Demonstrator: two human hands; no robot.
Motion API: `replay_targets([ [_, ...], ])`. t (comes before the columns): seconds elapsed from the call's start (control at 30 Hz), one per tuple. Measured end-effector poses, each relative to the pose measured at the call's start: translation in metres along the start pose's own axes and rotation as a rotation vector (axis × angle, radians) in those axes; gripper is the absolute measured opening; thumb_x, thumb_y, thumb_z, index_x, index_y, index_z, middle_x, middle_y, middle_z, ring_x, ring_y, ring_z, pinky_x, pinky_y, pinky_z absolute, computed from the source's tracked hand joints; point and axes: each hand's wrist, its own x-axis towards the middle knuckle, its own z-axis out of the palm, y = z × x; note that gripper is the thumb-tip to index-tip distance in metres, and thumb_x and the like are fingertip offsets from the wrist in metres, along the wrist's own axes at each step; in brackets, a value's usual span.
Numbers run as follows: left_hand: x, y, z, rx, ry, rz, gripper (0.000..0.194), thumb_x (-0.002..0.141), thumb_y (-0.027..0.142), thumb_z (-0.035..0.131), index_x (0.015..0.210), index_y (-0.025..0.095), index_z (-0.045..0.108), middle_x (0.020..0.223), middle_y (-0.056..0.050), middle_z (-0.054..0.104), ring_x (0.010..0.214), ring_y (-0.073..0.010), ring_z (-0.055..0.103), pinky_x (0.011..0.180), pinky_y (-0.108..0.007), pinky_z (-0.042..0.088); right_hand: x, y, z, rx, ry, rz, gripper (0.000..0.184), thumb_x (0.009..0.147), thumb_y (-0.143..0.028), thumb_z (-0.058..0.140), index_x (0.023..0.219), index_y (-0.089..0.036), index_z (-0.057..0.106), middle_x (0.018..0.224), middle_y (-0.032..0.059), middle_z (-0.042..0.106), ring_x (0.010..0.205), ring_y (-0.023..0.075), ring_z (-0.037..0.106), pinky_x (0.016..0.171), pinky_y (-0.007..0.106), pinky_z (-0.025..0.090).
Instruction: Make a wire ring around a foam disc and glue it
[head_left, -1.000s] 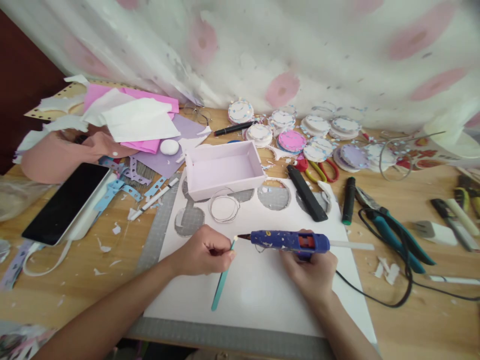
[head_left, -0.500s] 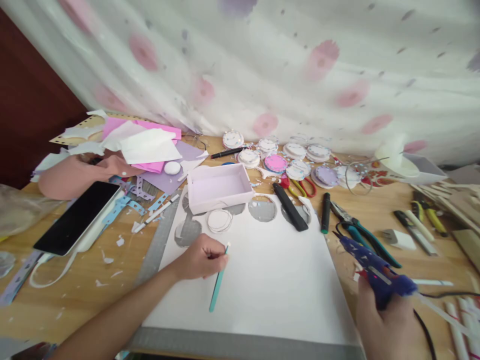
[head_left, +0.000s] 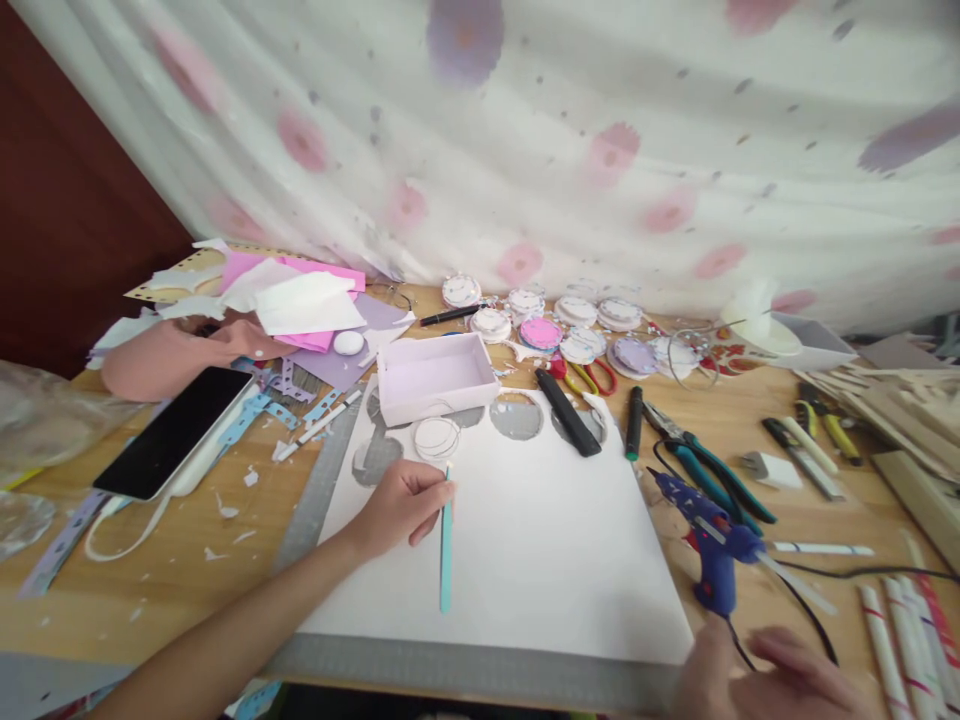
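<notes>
My left hand (head_left: 405,505) pinches a thin teal strip (head_left: 446,570) near its top end, above the white sheet (head_left: 555,540). A small pale tip shows at that top end. The strip points down toward me, nearly upright in the view. At the lower right, my right hand (head_left: 765,675) is partly cut off by the frame edge; its thumb and fingers are apart, with nothing in them. Just beyond it lies a blue hot glue gun (head_left: 716,535) on the table, apart from the fingers. A loop of thin wire (head_left: 437,437) rests beyond my left hand.
A pale lilac open box (head_left: 439,380) stands on the sheet's far edge beside a black tool (head_left: 568,412). Teal-handled pliers (head_left: 709,470) and a black marker (head_left: 634,423) lie right. A phone (head_left: 176,430) is left; several decorated discs (head_left: 540,333) line the back.
My right hand has let go of the glue gun, which now lies on the table, and has drawn back toward me. The teal strip in my left hand has turned more upright.
</notes>
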Motion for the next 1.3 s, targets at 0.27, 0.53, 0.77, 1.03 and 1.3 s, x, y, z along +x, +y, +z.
replay_targets([
  [0.27,-0.016,0.043,0.032,0.023,0.131,-0.149,0.044,0.080,0.031,0.049,0.041,0.019,0.033,0.029,0.007,0.034,0.030,-0.0044,0.030,0.039,-0.020,0.022,-0.027,-0.093,0.055,0.393,-0.937,-0.714,0.019,0.083,-0.014,0.059,0.094,-0.020,0.044,0.082,0.0047,0.058,0.069,0.0176,0.051,0.059,0.031,0.045],
  [0.53,-0.033,0.037,0.028,0.158,0.157,-0.155,0.046,0.087,0.045,0.044,0.052,0.017,0.054,0.032,0.006,0.037,0.032,-0.0073,0.035,0.041,-0.021,0.032,-0.024,-0.105,0.101,0.450,-0.793,-1.212,0.023,0.079,-0.001,0.046,0.073,-0.022,0.040,0.060,-0.0009,0.042,0.057,0.0170,0.035,0.052,0.031,0.028],
  [0.77,-0.061,0.036,-0.101,0.810,0.931,0.083,0.024,0.084,0.040,0.054,0.092,0.021,0.066,0.085,-0.001,0.068,0.075,-0.0159,0.061,0.076,-0.026,0.047,-0.029,-0.086,0.114,0.660,-0.859,-0.678,0.035,0.075,0.005,0.046,0.080,-0.025,0.029,0.062,-0.0055,0.030,0.055,0.0145,0.028,0.051,0.029,0.021],
  [1.03,-0.077,0.015,-0.223,1.187,0.789,-0.577,0.074,0.070,0.071,0.054,0.109,0.009,0.059,0.084,-0.012,0.064,0.078,-0.0288,0.061,0.060,-0.030,0.047,-0.031,-0.086,0.118,0.811,-0.830,-0.420,0.036,0.077,0.006,0.046,0.086,-0.024,0.029,0.067,-0.0057,0.029,0.056,0.0130,0.029,0.054,0.028,0.020],
  [1.3,-0.079,0.007,-0.219,1.342,0.802,-0.679,0.075,0.068,0.081,0.043,0.096,0.014,0.060,0.076,-0.009,0.061,0.070,-0.0281,0.060,0.054,-0.027,0.040,-0.030,-0.084,0.120,0.827,-0.810,-0.338,0.035,0.078,0.006,0.046,0.085,-0.024,0.029,0.067,-0.0063,0.029,0.056,0.0121,0.030,0.055,0.028,0.022],
])
